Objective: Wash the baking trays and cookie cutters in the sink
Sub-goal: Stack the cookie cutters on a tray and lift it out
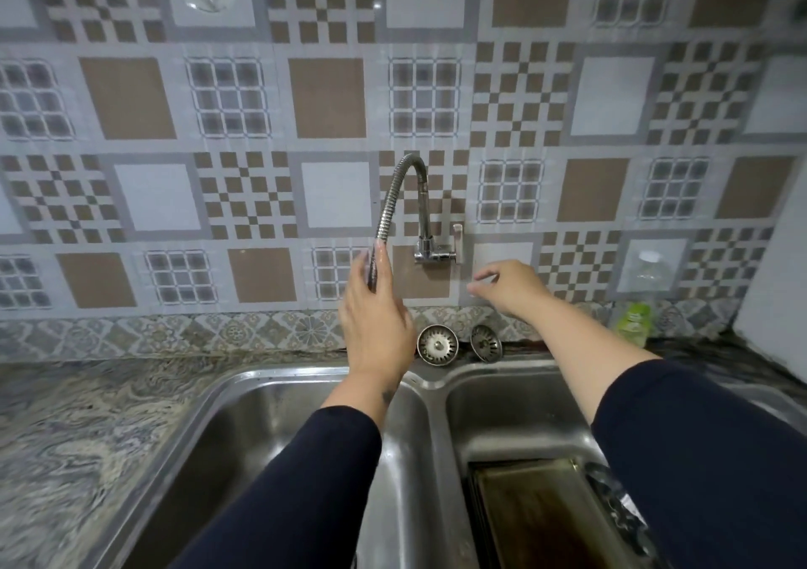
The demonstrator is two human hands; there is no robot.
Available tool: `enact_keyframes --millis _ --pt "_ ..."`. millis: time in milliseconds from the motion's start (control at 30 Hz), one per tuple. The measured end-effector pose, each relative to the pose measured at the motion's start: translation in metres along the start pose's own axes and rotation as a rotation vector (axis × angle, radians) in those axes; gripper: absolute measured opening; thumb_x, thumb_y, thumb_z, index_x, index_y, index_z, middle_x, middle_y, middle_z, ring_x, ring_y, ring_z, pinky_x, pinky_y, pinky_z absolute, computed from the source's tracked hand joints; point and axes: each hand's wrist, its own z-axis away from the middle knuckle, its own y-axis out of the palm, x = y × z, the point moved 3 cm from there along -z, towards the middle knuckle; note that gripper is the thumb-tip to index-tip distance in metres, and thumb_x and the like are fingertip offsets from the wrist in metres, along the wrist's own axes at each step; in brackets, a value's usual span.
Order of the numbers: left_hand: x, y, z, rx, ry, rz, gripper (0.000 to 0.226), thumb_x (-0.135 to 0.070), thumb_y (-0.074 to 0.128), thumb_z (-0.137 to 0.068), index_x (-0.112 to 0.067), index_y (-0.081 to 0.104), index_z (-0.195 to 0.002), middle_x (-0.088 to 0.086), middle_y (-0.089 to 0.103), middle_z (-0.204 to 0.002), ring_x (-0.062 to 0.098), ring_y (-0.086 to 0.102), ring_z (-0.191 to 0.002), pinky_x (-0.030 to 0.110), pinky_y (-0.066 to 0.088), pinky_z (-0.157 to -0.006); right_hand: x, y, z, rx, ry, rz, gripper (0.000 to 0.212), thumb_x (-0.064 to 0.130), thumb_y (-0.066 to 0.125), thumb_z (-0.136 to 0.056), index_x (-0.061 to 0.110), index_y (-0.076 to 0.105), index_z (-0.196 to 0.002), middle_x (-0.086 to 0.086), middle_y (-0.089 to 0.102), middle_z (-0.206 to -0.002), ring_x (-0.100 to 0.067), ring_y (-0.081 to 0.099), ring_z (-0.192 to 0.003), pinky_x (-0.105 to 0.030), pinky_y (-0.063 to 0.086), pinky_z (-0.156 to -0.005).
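Dark navy long sleeves (305, 481) cover both forearms; a small mark (387, 395) on the left wrist.

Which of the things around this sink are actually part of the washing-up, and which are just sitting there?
Part of the job:
- baking tray in the right basin
- flexible tap hose, held by the left hand
- tap lever, near the right hand

Just lying about:
- two sink strainers
- green bottle

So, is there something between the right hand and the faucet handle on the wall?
Nothing visible. The right hand hovers open just below and right of the chrome lever handle of the wall faucet, with only bare tiled wall between them. The left hand grips the flexible metal spout.
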Motion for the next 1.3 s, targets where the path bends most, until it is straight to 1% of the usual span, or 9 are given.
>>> enact_keyframes --millis 67,133,233,367,533,833,967,1133,1300 --pt "-0.016 -0.006 0.002 -0.072 0.121 -0.145 0.080 -0.004 0.050 -0.085 -0.024 0.014 -0.153 0.009 0.007 -0.159 0.026 0.007 -0.148 0.050 0.004 -0.120 -0.002 -0.005 0.018 0.039 0.003 0.045 0.032 0.030 0.062 -0.091 0.016 0.063 -0.120 -0.005 0.060 -0.127 -0.023 0.056 -0.113 -0.032 0.041 -0.098" --pt "-0.038 -0.008 0.008 -0.047 0.260 -0.162 0.071 -0.003 0.050 -0.083 -0.020 0.029 -0.149 0.009 0.010 -0.160 0.024 0.001 -0.149 0.046 -0.004 -0.119 -0.010 -0.016 0.042 0.062 0.014 0.119 0.031 0.030 0.062 -0.091 0.018 0.064 -0.119 -0.004 0.060 -0.128 -0.022 0.056 -0.115 -0.031 0.040 -0.097" --pt "-0.067 0.009 0.024 0.121 0.357 -0.075 0.053 -0.002 0.052 -0.082 -0.015 0.052 -0.134 0.010 0.030 -0.154 0.026 0.016 -0.147 0.046 0.010 -0.121 -0.034 -0.036 0.077 0.097 0.075 0.188 0.033 0.030 0.062 -0.091 0.018 0.063 -0.121 -0.002 0.057 -0.133 -0.022 0.054 -0.118 -0.029 0.039 -0.098" --pt "-0.103 0.055 0.057 0.443 0.357 0.024 0.040 -0.010 0.050 -0.088 -0.019 0.060 -0.125 0.005 0.041 -0.145 0.026 0.040 -0.133 0.040 0.033 -0.110 -0.087 -0.059 0.118 0.128 0.194 0.240 0.036 0.030 0.064 -0.089 0.017 0.063 -0.123 -0.003 0.056 -0.134 -0.022 0.053 -0.120 -0.025 0.039 -0.095" --pt "-0.133 0.129 0.113 0.850 0.295 0.101 0.037 -0.013 0.051 -0.091 -0.021 0.060 -0.126 0.001 0.039 -0.142 0.022 0.045 -0.128 0.039 0.040 -0.106 -0.163 -0.067 0.157 0.169 0.351 0.271 0.035 0.031 0.064 -0.089 0.020 0.063 -0.122 -0.002 0.060 -0.130 -0.020 0.056 -0.115 -0.028 0.042 -0.094" --pt "-0.141 0.244 0.188 1.208 0.192 -0.050 0.056 -0.005 0.062 -0.084 -0.023 0.051 -0.136 0.005 0.043 -0.140 0.023 0.051 -0.123 0.033 0.046 -0.100 -0.279 -0.024 0.174 0.395 0.506 0.240 0.046 0.030 0.064 -0.089 0.018 0.054 -0.133 -0.004 0.057 -0.132 -0.021 0.053 -0.120 -0.028 0.039 -0.098" --pt "-0.138 0.287 0.205 1.269 0.201 -0.146 0.065 -0.009 0.066 -0.082 -0.022 0.041 -0.141 0.008 0.036 -0.145 0.028 0.046 -0.127 0.033 0.043 -0.098 -0.325 0.014 0.160 0.452 0.544 0.156 0.053 0.023 0.067 -0.087 0.014 0.048 -0.136 -0.010 0.055 -0.132 -0.023 0.054 -0.118 -0.030 0.043 -0.100" --pt "-0.129 0.338 0.206 1.290 0.296 -0.329 0.068 -0.006 0.069 -0.079 -0.012 0.037 -0.138 0.011 0.034 -0.142 0.031 0.042 -0.126 0.038 0.041 -0.102 -0.370 0.062 0.134 0.454 0.564 0.155 0.070 0.023 0.065 -0.087 0.018 0.027 -0.146 -0.011 0.031 -0.142 -0.031 0.045 -0.124 -0.037 0.041 -0.099" --pt "-0.122 0.371 0.209 1.299 0.459 -0.590 0.059 -0.019 0.064 -0.084 -0.012 0.037 -0.136 0.009 0.040 -0.140 0.032 0.036 -0.129 0.041 0.041 -0.103 -0.391 0.093 0.122 0.483 0.550 0.169 0.075 0.028 0.066 -0.080 0.022 0.026 -0.143 -0.012 0.025 -0.145 -0.034 0.039 -0.128 -0.043 0.043 -0.097"
